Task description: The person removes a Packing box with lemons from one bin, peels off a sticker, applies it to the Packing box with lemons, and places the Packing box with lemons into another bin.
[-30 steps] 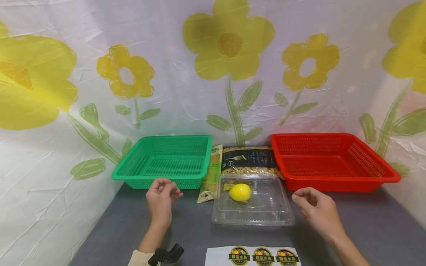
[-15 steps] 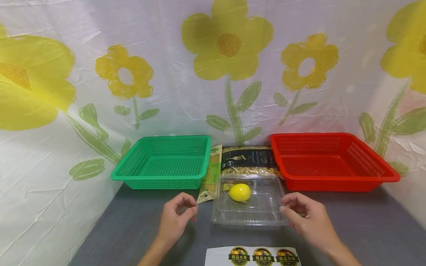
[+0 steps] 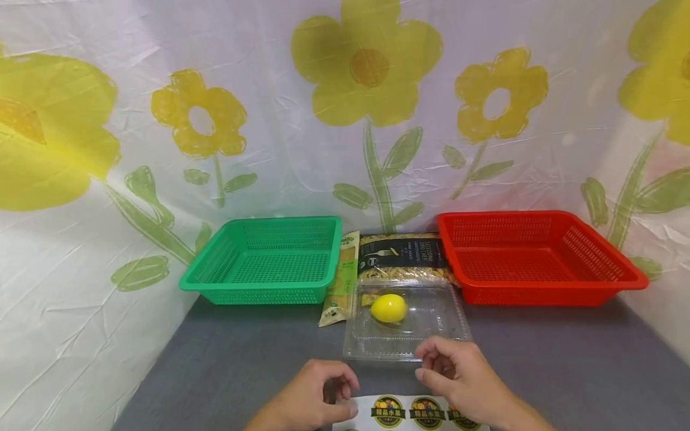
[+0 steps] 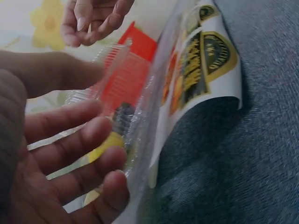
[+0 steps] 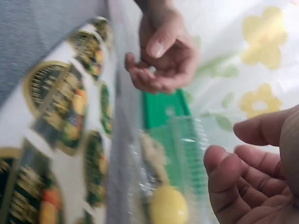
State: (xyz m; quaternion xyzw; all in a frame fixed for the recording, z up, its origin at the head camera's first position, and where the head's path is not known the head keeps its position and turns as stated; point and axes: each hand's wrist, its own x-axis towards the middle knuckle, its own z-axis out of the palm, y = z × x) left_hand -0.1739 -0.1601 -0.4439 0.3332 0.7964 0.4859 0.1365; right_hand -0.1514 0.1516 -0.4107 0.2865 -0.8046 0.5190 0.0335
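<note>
A white sticker sheet (image 3: pixel 409 412) with round fruit labels lies at the near table edge. My left hand (image 3: pixel 336 392) hovers at its left end with fingers loosely curled and the thumb close to the sheet's edge; it holds nothing. My right hand (image 3: pixel 428 365) hangs over the sheet's middle, fingers relaxed and empty. Just behind both hands sits a closed clear plastic box (image 3: pixel 431 326) with a lemon (image 3: pixel 389 307) inside. In the left wrist view the sheet (image 4: pixel 201 60) curls up slightly at one edge, beside my relaxed fingers (image 4: pixel 88 135).
A green basket (image 3: pixel 253 294) stands at the back left and a red basket (image 3: pixel 539 296) at the back right. Between them lie a dark pasta packet (image 3: pixel 401 254) and a narrow green packet (image 3: pixel 342 281). A flowered cloth covers the walls around the grey table (image 3: pixel 242 359).
Both hands have pulled back from the sides of the clear box toward me and inward, down to the sticker sheet. The box and lemon have not moved.
</note>
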